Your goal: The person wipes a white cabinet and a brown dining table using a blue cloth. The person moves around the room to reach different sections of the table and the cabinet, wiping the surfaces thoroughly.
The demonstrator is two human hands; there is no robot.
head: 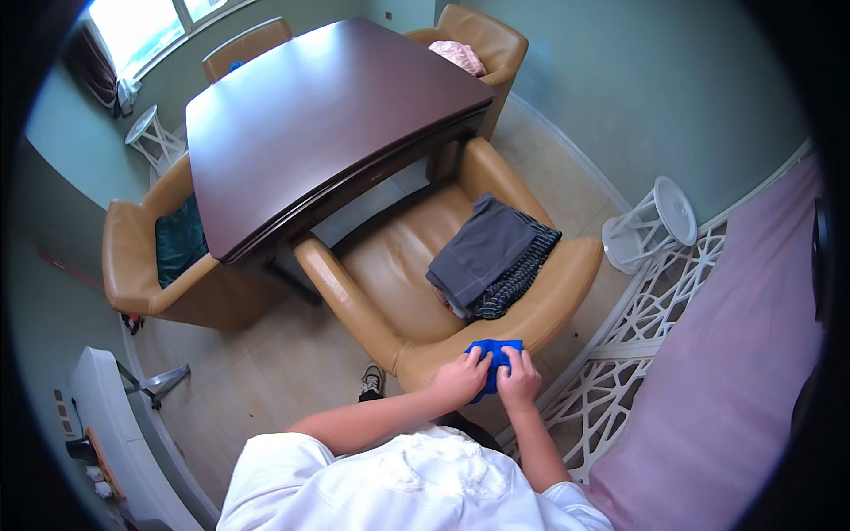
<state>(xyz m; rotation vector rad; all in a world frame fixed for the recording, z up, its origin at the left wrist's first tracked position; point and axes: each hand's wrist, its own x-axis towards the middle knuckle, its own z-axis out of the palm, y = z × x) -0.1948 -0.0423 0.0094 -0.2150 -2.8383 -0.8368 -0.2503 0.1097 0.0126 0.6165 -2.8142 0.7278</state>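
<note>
A bright blue cloth [492, 362], bunched or folded small, lies over the top of the backrest of a tan leather armchair [358, 318]. My left hand [463, 378] grips its left part with bent fingers. On the cloth's right side, my right hand [520, 379] holds it between thumb and fingers. Just beyond the hands, on the chair's seat against the backrest, rests a stack of folded clothes: a dark grey garment [481, 249] on top and a black patterned one [521, 275] beneath. More fabric shows at the stack's lower left edge.
A dark wooden table [332, 113] stands beyond the chair, with further tan armchairs around it. One holds a teal cushion [180, 242], another a pink item [458, 57]. To the right are a white stool [674, 211], a white lattice panel [597, 391] and a pink curtain [717, 372].
</note>
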